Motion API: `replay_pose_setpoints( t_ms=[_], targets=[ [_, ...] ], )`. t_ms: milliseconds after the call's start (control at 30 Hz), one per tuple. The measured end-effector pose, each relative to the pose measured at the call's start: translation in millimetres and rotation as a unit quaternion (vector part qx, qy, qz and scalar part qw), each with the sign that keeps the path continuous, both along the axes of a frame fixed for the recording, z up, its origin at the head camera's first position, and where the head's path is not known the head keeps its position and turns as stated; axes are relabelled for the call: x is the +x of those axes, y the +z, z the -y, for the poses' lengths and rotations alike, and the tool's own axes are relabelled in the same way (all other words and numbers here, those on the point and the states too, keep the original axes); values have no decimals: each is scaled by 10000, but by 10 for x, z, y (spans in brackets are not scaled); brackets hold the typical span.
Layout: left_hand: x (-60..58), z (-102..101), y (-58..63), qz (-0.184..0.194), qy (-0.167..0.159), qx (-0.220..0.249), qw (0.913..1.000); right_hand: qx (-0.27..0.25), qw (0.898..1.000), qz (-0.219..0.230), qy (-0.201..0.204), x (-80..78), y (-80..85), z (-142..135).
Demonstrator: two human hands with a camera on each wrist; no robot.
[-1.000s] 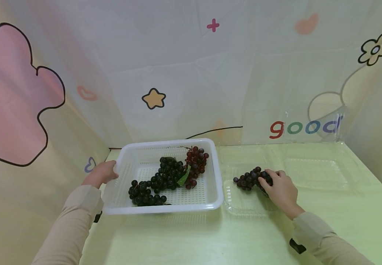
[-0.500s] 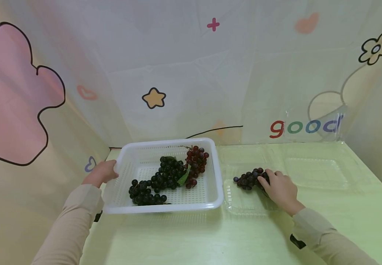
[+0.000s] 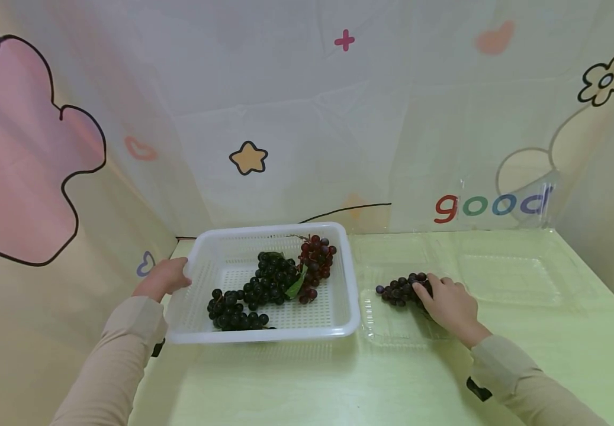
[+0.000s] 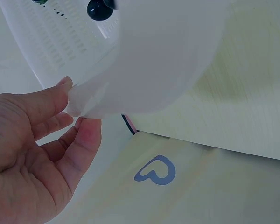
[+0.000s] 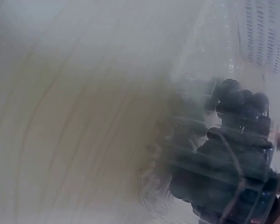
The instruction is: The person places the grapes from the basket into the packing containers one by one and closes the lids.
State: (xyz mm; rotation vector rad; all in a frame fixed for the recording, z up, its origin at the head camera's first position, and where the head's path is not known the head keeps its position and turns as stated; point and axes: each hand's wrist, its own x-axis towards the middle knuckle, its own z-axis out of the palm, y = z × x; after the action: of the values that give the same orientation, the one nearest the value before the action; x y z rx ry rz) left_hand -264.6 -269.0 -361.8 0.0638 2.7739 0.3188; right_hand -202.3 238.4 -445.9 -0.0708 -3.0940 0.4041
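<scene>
My left hand (image 3: 164, 278) pinches the left rim of a white plastic basket (image 3: 353, 296); the left wrist view has the thumb above and fingers below the basket's edge (image 4: 95, 98). Inside the basket lie dark green-black grapes (image 3: 269, 281) and a red bunch (image 3: 317, 260) with a green leaf (image 3: 296, 285). To the right, my right hand (image 3: 452, 307) holds a bunch of dark purple grapes (image 3: 399, 291) low in a clear plastic clamshell box (image 3: 392, 328). The right wrist view catches these grapes (image 5: 224, 158) through the clear wall, with little of the hand showing.
The clear box's flat lid (image 3: 509, 278) lies opened out to the right, and its see-through edges are hard to make out. A pale green-yellow table (image 3: 307, 384) carries everything. Behind it hangs a printed curtain (image 3: 307, 118).
My right hand has shifted very slightly left and down with the purple grapes in the box. The left hand and the basket hold their place.
</scene>
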Motion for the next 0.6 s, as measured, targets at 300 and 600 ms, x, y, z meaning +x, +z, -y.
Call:
replay_pose_setpoints(
  t_ms=[300,600],
  targets=[
    [-6,4,-7,-46,-33,-24,10000,-189,9997,-136,40,10,64,-27],
    [5,3,3,-80,-90,3,9999,-743,9961,-417,240,-35,207,-112]
  ],
)
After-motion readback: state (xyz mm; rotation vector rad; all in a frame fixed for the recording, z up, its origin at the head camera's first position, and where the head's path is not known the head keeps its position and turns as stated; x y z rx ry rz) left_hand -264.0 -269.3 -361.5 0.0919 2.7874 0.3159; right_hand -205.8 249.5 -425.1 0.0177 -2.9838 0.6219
